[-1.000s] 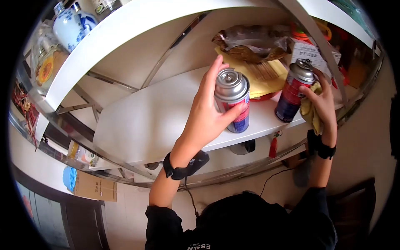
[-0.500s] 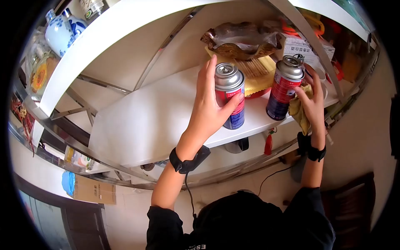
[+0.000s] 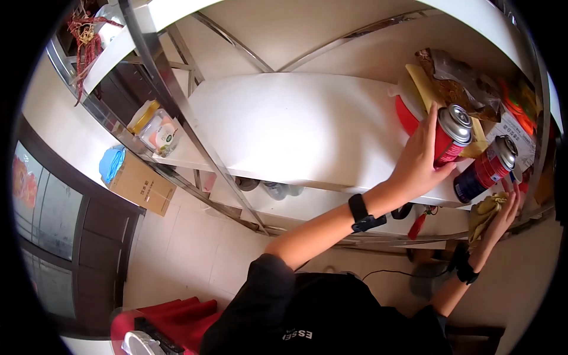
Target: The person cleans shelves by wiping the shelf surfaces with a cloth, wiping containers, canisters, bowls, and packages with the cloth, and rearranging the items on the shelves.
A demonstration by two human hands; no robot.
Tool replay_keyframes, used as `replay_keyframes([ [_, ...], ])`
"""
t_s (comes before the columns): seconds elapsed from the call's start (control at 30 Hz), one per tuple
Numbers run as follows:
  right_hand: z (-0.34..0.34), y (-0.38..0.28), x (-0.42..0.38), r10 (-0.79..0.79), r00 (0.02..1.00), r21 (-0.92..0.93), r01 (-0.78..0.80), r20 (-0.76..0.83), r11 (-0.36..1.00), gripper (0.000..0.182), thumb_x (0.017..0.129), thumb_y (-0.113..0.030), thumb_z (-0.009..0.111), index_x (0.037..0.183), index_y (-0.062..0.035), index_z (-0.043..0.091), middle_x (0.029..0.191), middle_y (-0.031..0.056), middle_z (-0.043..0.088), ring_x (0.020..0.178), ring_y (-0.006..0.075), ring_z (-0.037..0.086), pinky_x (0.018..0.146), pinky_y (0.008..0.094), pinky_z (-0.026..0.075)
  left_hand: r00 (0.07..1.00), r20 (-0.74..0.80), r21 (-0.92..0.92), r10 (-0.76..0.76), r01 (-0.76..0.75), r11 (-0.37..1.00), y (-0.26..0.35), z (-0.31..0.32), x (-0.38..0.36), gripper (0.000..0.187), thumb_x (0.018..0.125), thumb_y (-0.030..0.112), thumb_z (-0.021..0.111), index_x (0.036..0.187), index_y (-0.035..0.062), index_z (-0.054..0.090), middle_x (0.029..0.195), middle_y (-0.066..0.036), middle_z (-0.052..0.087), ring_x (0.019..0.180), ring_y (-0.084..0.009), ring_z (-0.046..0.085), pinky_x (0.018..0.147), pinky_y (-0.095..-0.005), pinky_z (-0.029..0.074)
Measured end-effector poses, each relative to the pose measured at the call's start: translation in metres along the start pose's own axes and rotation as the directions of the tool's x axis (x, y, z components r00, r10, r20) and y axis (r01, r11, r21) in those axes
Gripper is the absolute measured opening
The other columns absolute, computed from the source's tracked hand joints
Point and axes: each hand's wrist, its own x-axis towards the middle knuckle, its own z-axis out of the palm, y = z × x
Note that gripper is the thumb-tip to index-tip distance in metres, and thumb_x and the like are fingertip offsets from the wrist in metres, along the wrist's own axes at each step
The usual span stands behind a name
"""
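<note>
My left hand point(image 3: 419, 161) is wrapped round the left side of a butane gas canister point(image 3: 453, 135), its thumb across the front. The canister has a silver top and a red label, and its lower part is hidden by the hand. A second red and blue gas canister point(image 3: 486, 169) stands to its right on the white shelf point(image 3: 284, 130). My right hand point(image 3: 504, 208), beside that second canister, holds a crumpled yellow-brown cloth point(image 3: 486, 216) with its fingers stretched upward. A gap shows between most of this hand and the canister.
Behind the canisters are a brown wavy-edged bowl point(image 3: 458, 80), a red dish point(image 3: 407, 115) and a white box point(image 3: 513, 133). A metal shelf post point(image 3: 189, 127) crosses at left. A plastic jar point(image 3: 158, 133) and cardboard box point(image 3: 141, 182) are farther left.
The view has swung left, so the shelf's things appear farther right. My right hand has come off the second canister, keeping the cloth. My left hand stays at the first canister.
</note>
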Motion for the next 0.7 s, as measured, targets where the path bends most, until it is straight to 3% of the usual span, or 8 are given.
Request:
replay_keyframes([
  [0.07,0.012,-0.007,-0.011,-0.051,0.996,-0.058,0.056,0.077,0.997,0.04,0.094,-0.025,0.047,0.127,-0.0033,0.042,0.118,0.0105,0.053,0.104,0.0153,0.051,0.089,0.0276,0.039,1.0,0.006,-0.04,-0.018,0.018,0.999,-0.004,-0.002,-0.001,0.1,0.073,0.016,0.072,0.14,-0.0019,0.0,0.136,-0.031,0.025,0.124,-0.0401,0.035,0.102,-0.0409,0.031],
  [0.13,0.019,-0.001,-0.021,0.16,0.98,-0.002,-0.161,0.119,0.987,0.044,0.089,-0.016,0.056,0.128,-0.0029,0.041,0.119,0.0102,0.051,0.103,0.0147,0.05,0.088,0.0269,0.04,0.989,0.079,-0.167,-0.127,0.139,0.976,-0.008,-0.008,-0.003,0.099,0.074,0.017,0.072,0.139,-0.0028,0.001,0.137,-0.032,0.024,0.123,-0.0396,0.037,0.1,-0.0404,0.033],
  [0.2,0.02,0.011,-0.022,0.157,0.975,0.012,-0.161,0.154,0.987,0.05,0.083,-0.011,0.064,0.128,-0.0026,0.042,0.117,0.0108,0.052,0.103,0.0148,0.05,0.088,0.0276,0.04,0.998,-0.001,-0.008,-0.064,0.064,0.998,-0.008,-0.011,-0.002,0.098,0.075,0.015,0.071,0.14,-0.0013,0.0,0.134,-0.029,0.03,0.118,-0.0361,0.044,0.097,-0.0386,0.038],
  [0.33,0.036,-0.009,-0.033,0.079,0.988,-0.068,-0.07,0.131,0.995,0.051,0.08,-0.011,0.067,0.124,-0.0002,0.044,0.114,0.0111,0.053,0.105,0.0164,0.05,0.089,0.0286,0.04,0.993,0.063,0.006,-0.097,0.097,0.995,-0.011,-0.021,0.002,0.098,0.075,0.012,0.07,0.14,0.0004,-0.003,0.134,-0.027,0.032,0.116,-0.0334,0.047,0.095,-0.0372,0.04],
  [0.5,0.035,0.0,-0.038,0.122,0.989,0.009,-0.123,0.084,0.992,0.048,0.083,-0.009,0.063,0.126,0.0002,0.043,0.12,0.012,0.051,0.11,0.0176,0.048,0.092,0.0297,0.038,0.985,0.12,-0.086,-0.122,0.133,0.987,-0.009,-0.024,-0.003,0.102,0.074,0.012,0.071,0.139,-0.0039,-0.005,0.14,-0.028,0.021,0.127,-0.0348,0.034,0.103,-0.0393,0.031],
  [0.57,0.031,-0.008,-0.042,-0.011,1.0,-0.042,0.012,0.005,0.999,0.032,0.09,-0.013,0.052,0.119,0.0,0.05,0.112,0.0104,0.056,0.106,0.0167,0.051,0.091,0.0293,0.039,0.993,0.086,-0.022,-0.087,0.089,0.996,-0.013,-0.023,-0.012,0.101,0.074,0.017,0.072,0.139,-0.0039,-0.002,0.14,-0.029,0.019,0.128,-0.0391,0.029,0.104,-0.0412,0.028],
  [0.63,0.028,-0.025,-0.056,-0.017,0.959,-0.102,-0.012,-0.282,0.995,0.025,0.092,-0.016,0.048,0.11,0.0012,0.055,0.104,0.0095,0.058,0.096,0.0168,0.053,0.088,0.0293,0.041,0.998,0.036,0.07,-0.054,0.051,0.996,-0.004,-0.031,-0.02,0.099,0.074,0.02,0.071,0.14,-0.0036,0.0,0.139,-0.03,0.019,0.128,-0.0414,0.027,0.104,-0.0428,0.026],
  [0.7,0.03,-0.055,-0.073,-0.019,0.95,-0.091,-0.01,-0.311,0.996,0.031,0.095,-0.021,0.038,0.109,0.0021,0.054,0.104,0.0102,0.055,0.101,0.0199,0.052,0.091,0.0325,0.04,1.0,0.004,0.086,-0.001,0.0,0.996,0.01,-0.048,-0.033,0.095,0.077,0.018,0.068,0.141,-0.0021,0.001,0.138,-0.03,0.019,0.127,-0.0415,0.027,0.102,-0.045,0.028],
])
